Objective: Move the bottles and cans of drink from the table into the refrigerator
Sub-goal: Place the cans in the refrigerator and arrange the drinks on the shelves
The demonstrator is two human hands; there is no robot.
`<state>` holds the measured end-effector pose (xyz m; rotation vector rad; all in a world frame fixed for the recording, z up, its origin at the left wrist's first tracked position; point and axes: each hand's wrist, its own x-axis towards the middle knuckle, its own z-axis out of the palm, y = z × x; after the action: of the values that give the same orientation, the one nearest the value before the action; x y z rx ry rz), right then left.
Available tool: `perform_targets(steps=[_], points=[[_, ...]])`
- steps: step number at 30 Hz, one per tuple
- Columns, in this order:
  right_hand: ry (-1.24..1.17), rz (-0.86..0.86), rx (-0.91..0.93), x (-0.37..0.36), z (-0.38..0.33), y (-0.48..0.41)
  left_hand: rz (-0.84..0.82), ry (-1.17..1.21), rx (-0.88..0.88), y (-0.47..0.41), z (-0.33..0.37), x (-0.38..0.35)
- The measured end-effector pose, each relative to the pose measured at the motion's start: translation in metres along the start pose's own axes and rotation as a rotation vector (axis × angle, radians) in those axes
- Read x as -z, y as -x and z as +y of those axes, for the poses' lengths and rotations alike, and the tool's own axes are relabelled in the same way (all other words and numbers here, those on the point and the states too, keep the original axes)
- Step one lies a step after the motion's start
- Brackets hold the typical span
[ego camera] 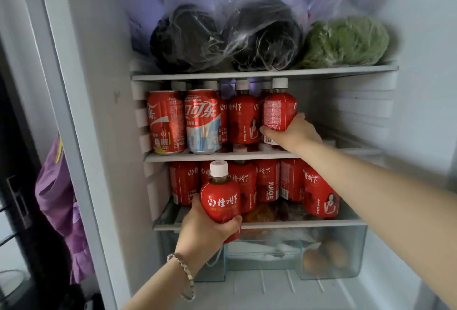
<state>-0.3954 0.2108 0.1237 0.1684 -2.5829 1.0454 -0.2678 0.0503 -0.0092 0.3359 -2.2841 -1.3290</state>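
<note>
The refrigerator stands open before me. My right hand [290, 134] grips a red-labelled bottle [279, 109] with a white cap, held upright at the right end of the row on the middle shelf [333, 152]. My left hand [206, 229] holds another red bottle [220, 197] upright in front of the lower shelf [309, 223]. Two red cola cans [166, 121] [202, 121] and several red bottles [243, 116] stand on the middle shelf. More red bottles [319, 193] fill the lower shelf.
The top shelf [247, 74] carries bagged dark vegetables [262, 35] and a green leafy bundle [346, 42]. A clear drawer [346, 255] with food sits below. The right part of the middle shelf is bare. A purple cloth [61, 210] hangs outside at left.
</note>
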Motion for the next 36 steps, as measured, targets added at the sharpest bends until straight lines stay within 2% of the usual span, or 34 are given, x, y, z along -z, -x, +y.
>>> perform_targets(steps=[2,4,10,13,16,18,20,22,24,26,28,33,34,36], points=[[0.182,-0.079,-0.068,-0.004,-0.002,-0.012,-0.001,0.001,-0.001,0.0,-0.002,0.0],[0.261,-0.139,-0.106,-0.01,-0.005,-0.023,-0.001,-0.004,-0.003,-0.001,-0.002,0.0],[0.24,-0.103,0.076,-0.025,-0.009,-0.04,-0.005,-0.007,0.015,-0.005,-0.001,0.0],[0.107,-0.057,0.147,-0.02,-0.012,-0.027,-0.005,0.005,0.02,-0.003,0.0,0.0],[-0.286,0.193,0.254,-0.006,-0.01,0.02,-0.015,0.062,0.005,0.007,0.005,0.001],[-0.448,0.206,0.351,-0.001,-0.005,0.069,-0.104,0.198,0.048,0.019,0.008,-0.001],[-0.44,0.048,0.323,-0.004,0.005,0.11,-0.228,0.299,0.096,0.034,0.009,-0.008],[-0.418,-0.211,0.166,-0.007,0.016,0.133,-0.342,0.315,0.073,0.048,0.014,-0.016],[-0.531,-0.456,0.006,0.002,0.018,0.14,-0.417,0.332,0.006,0.056,0.028,-0.021],[-0.629,-0.527,-0.035,0.015,0.018,0.141,-0.461,0.368,-0.079,0.056,0.05,-0.021],[-0.674,-0.378,0.017,0.029,0.014,0.136,-0.444,0.35,-0.201,0.05,0.073,-0.019],[-0.696,0.19,0.236,0.066,-0.011,0.101,-0.292,0.138,-0.541,0.015,0.125,0.001],[-0.662,0.262,0.275,0.069,-0.015,0.092,-0.202,0.068,-0.589,0.006,0.129,0.007],[-0.603,0.375,0.334,0.067,-0.02,0.074,0.079,-0.177,-0.675,-0.018,0.131,0.017]])
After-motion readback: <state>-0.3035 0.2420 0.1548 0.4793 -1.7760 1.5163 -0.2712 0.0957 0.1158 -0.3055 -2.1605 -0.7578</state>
